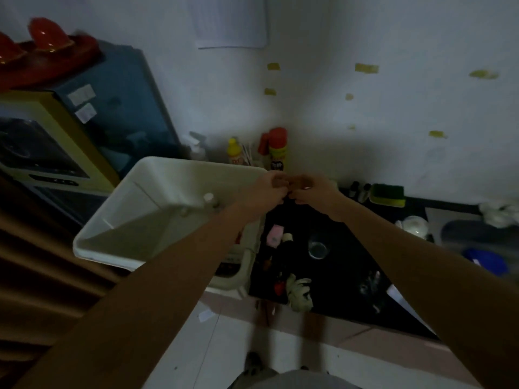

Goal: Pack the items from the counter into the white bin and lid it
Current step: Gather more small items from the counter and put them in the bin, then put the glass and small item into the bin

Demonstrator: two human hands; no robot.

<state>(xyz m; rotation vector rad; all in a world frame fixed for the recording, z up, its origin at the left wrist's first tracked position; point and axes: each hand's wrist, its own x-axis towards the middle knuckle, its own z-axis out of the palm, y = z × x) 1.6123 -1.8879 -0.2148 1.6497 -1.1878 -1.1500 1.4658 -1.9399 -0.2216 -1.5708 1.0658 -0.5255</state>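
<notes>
Where the hands meet: the left hand [273, 189] and the right hand [307, 192] touch each other just past the far right corner of the white bin [118, 242].
Grip: the fingers of both hands are curled in. It is too dark and blurry to tell if they pinch some small thing between them.
White bin: it sits just left of the black worktop [351, 234], open on top. It looks like light, stiff plastic, so two hands on its sides should carry it well.
Inside the bin: a small white bottle [209, 198] is near the far wall.
On the worktop: a pink thing [274, 234], a dark bottle [285, 247], a glass cup [317, 248] and a pale glove [300, 292] wait close together.
Glass cup: it is hard and smooth and could break. It is best held round its side and put down softly.
Pale glove: it is soft and floppy and can be grabbed anywhere.
By the wall: a spray can [278, 148] and a yellow bottle [233, 150] stand tall and may tip, so the middle is the best place to hold them.
Lid: none can be seen for sure.
</notes>
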